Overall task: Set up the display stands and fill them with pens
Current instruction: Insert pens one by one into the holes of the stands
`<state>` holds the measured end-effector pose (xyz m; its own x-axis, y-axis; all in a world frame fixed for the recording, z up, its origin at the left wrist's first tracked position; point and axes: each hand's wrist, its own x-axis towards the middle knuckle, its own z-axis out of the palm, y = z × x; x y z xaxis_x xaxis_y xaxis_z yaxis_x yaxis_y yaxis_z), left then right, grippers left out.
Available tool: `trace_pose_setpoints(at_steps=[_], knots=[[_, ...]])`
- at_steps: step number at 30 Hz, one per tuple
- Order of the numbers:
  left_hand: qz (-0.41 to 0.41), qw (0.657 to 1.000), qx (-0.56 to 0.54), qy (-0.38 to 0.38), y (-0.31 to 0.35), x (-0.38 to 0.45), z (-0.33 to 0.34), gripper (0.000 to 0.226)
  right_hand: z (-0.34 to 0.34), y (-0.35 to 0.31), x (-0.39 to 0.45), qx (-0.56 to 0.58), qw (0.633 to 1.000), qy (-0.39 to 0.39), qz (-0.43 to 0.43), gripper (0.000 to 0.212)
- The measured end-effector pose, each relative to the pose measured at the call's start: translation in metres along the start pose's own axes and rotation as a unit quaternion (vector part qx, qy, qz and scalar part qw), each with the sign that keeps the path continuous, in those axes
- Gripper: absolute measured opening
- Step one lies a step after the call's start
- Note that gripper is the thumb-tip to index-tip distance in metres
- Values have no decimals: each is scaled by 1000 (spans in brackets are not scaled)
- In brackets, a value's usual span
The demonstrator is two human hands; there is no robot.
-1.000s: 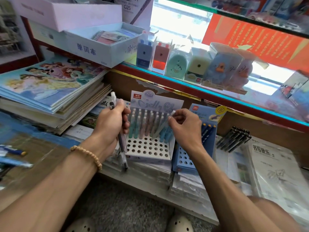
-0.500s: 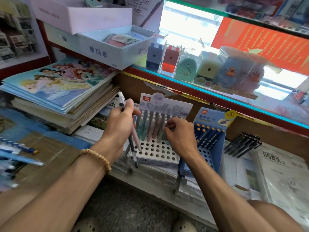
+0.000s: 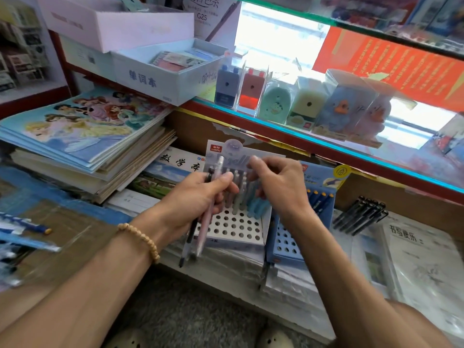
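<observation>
Step in hand, as we judge it: loading the white perforated cardboard display stand [image 3: 233, 228]. It sits on the low shelf, just left of a blue perforated cardboard display stand [image 3: 288, 243] that already carries dark blue pens at its back.

Left hand [image 3: 198, 199]: fingers curled round a small bundle of pens, incl. a pale pink plastic pen [image 3: 209, 204] and a black-tipped clear pen [image 3: 190, 234]; tips point down, in front of the white stand.

Right hand [image 3: 278, 187]: fingers bent over the back rows of the white stand, at the tops of the pastel pens seated there [image 3: 242, 194]. Motion blur; we cannot tell whether it pinches a pen or only touches them.

Status: back rows filled, approx. four front rows of holes vacant.

Next move, our est.: take one pen from the left-hand bundle, align its tip w/ the nearest vacant hole behind the front rows, and seat it upright. Keep the stand from sliding; it is light card.

A loose group of black pens [image 3: 361, 214] lies on the shelf to the right, near the blue stand.
</observation>
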<state>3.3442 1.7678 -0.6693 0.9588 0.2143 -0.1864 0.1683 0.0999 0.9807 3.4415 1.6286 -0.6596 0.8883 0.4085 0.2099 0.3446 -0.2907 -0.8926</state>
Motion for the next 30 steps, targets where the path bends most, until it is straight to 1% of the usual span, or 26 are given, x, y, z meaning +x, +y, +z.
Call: trace_pose_setpoints(at_steps=[1, 2, 5, 7, 9, 12, 14, 16, 18, 20, 22, 25, 26, 28, 30], knots=[[-8, 1000, 1, -18, 0, -1, 1, 32, -6, -8, -1, 48, 998, -36, 20, 24], [-14, 999, 4, -36, -1, -2, 3, 31, -10, -12, -4, 64, 995, -70, 30, 25], [-27, 996, 24, -81, 0, -2, 8, 29, -12, -11, -9, 73, 985, -147, 50, 24], [-26, 994, 45, -100, 1, -3, 12, 28, -15, -7, -10, 100, 976, -184, 64, 19], [-15, 993, 61, -105, 2, -3, 16, 31, -21, -4, -10, 122, 970, -193, 79, 15], [-1, 994, 74, -77, 1, -3, 16, 44, -34, -2, -8, 153, 970, -158, 101, 11], [4, 995, 81, -64, 1, -2, 14, 40, -42, -3, -6, 202, 965, -120, 121, 13], [3, 996, 65, -61, 0, -2, 12, 34, -46, -3, -3, 233, 960, -86, 129, 13], [3, 997, 64, -43, -1, -2, 10, 29, -44, -3, -2, 213, 967, -79, 120, 10], [4, 996, 86, -15, 0, -3, 10, 26, -38, -2, -2, 177, 975, -89, 98, 17], [4, 993, 117, 23, 1, -4, 10, 23, -35, -3, -1, 165, 979, -86, 81, 16], [-9, 980, 157, 126, 4, -1, 3, 29, -39, -2, 6, 151, 986, -31, 61, 15], [-20, 978, 138, 153, 5, 0, -1, 32, -39, 0, 8, 120, 992, -8, 48, 17], [-45, 980, 39, 192, 7, 1, -10, 33, -34, 7, 11, 34, 999, 33, 12, 20], [-47, 977, -45, 201, 8, 1, -14, 27, -24, 14, 12, -42, 997, 58, -22, 19]])
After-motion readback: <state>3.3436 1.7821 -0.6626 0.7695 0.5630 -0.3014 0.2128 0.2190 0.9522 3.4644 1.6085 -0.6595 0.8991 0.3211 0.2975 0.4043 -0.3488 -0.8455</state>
